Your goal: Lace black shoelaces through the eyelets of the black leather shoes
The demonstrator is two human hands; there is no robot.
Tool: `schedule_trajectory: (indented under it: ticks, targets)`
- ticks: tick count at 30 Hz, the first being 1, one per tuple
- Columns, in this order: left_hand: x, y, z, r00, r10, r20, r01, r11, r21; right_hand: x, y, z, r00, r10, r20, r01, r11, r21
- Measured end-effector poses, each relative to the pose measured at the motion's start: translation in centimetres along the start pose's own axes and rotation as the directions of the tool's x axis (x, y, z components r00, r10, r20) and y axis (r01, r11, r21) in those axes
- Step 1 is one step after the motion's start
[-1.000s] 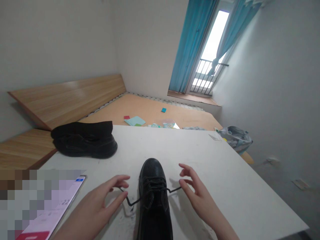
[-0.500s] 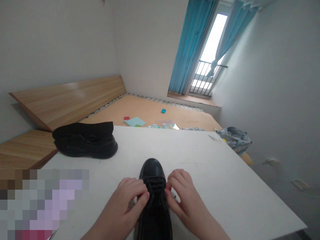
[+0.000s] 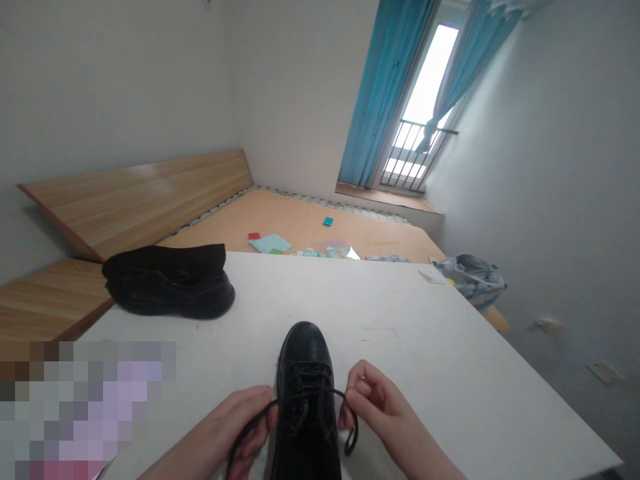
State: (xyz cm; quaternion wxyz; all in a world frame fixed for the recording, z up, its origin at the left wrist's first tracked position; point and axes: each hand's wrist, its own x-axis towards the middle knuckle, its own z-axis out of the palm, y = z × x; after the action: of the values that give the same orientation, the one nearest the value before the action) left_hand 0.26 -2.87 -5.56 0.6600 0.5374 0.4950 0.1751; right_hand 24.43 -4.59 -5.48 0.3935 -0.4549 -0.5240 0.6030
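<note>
The left grip (image 3: pixel 235 427) and right grip (image 3: pixel 375 403) are each closed in a pinch on one end of a thin black lace (image 3: pixel 305 395), threaded across a black leather shoe (image 3: pixel 305 357) between them on the white counter (image 3: pixel 400 320); no knot shows yet.

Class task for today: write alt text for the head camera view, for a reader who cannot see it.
The left hand and right hand hold the black lace of a black leather shoe on a white table; a second black shoe lies beyond.
</note>
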Motion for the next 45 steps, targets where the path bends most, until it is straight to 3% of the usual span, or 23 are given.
schedule_trajectory:
  ticks: [2, 4, 6, 8, 11, 13, 14, 16, 17, 20, 23, 27, 31, 35, 40, 43, 45]
  targets:
    - [0.1, 0.3, -0.2, 1.000, 0.009, -0.024, -0.006, 0.995, 0.096, 0.0, -0.5, 0.1, 0.991, 0.101, 0.091, -0.121, 0.960, 0.253]
    - [0.1, 0.5, -0.6, 0.987, 0.128, -0.102, -0.089, 0.941, 0.327, -0.1, -0.8, -0.1, 0.968, 0.180, 0.177, -0.227, 0.927, 0.298]
    - [0.1, 0.7, -1.4, 0.959, 0.234, -0.160, -0.109, 0.826, 0.553, -0.4, -0.9, -0.4, 0.975, 0.169, 0.145, -0.184, 0.978, 0.094]
    - [0.1, 0.9, -2.3, 0.961, 0.232, -0.150, -0.076, 0.743, 0.665, -0.5, -0.8, -0.5, 0.999, -0.010, 0.031, 0.018, 0.957, -0.289]
    - [0.0, 1.3, -3.2, 0.993, 0.108, 0.041, -0.113, 0.815, 0.569, -0.2, -0.4, -0.3, 0.945, -0.322, -0.058, 0.179, 0.659, -0.730]
    - [0.0, 1.6, -3.0, 0.983, 0.064, 0.171, -0.129, 0.907, 0.400, 0.2, -0.3, 0.0, 0.888, -0.448, -0.109, 0.169, 0.537, -0.827]
    - [0.1, 1.8, -2.7, 0.979, 0.086, 0.186, -0.142, 0.939, 0.314, 0.5, -0.4, 0.2, 0.850, -0.507, -0.143, 0.167, 0.517, -0.839]
    - [0.5, 2.0, -1.7, 0.978, 0.176, 0.112, -0.193, 0.966, 0.173, 1.0, -0.9, 0.8, 0.802, -0.565, -0.196, 0.195, 0.557, -0.807]
    - [0.8, 2.1, -1.1, 0.972, 0.228, 0.048, -0.233, 0.965, 0.123, 1.3, -1.1, 1.1, 0.809, -0.549, -0.210, 0.215, 0.609, -0.764]
    - [1.4, 2.0, 0.4, 0.935, 0.347, -0.071, -0.337, 0.934, 0.115, 2.1, -1.9, 2.0, 0.928, -0.346, -0.138, 0.232, 0.827, -0.512]
    - [1.5, 2.0, 1.3, 0.874, 0.480, -0.073, -0.422, 0.827, 0.371, 2.6, -2.3, 2.3, 0.991, -0.123, 0.061, 0.134, 0.960, -0.247]
    - [1.2, 2.2, 1.7, 0.740, 0.673, 0.017, -0.526, 0.561, 0.639, 3.0, -2.8, 2.0, 0.980, 0.020, 0.198, 0.016, 0.984, -0.180]
    - [1.2, 1.9, 1.8, 0.668, 0.744, -0.023, -0.527, 0.495, 0.691, 3.3, -3.4, 1.7, 0.977, 0.109, 0.183, -0.063, 0.969, -0.239]
    - [1.3, 1.9, 1.5, 0.707, 0.706, -0.029, -0.563, 0.588, 0.580, 3.7, -3.4, 1.7, 0.971, 0.187, 0.146, -0.147, 0.957, -0.250]
    - [1.0, 2.8, 1.4, 0.787, 0.616, -0.036, -0.499, 0.669, 0.550, 3.5, -3.3, 1.5, 0.978, 0.139, 0.157, -0.086, 0.949, -0.304]
    - [0.8, 3.3, 1.2, 0.802, 0.596, -0.035, -0.476, 0.674, 0.565, 2.9, -3.8, 1.3, 0.995, 0.005, 0.099, 0.037, 0.907, -0.420]
    - [0.8, 3.5, 0.9, 0.809, 0.586, -0.038, -0.473, 0.689, 0.549, 2.4, -4.0, 1.2, 0.984, -0.156, 0.086, 0.177, 0.798, -0.576]
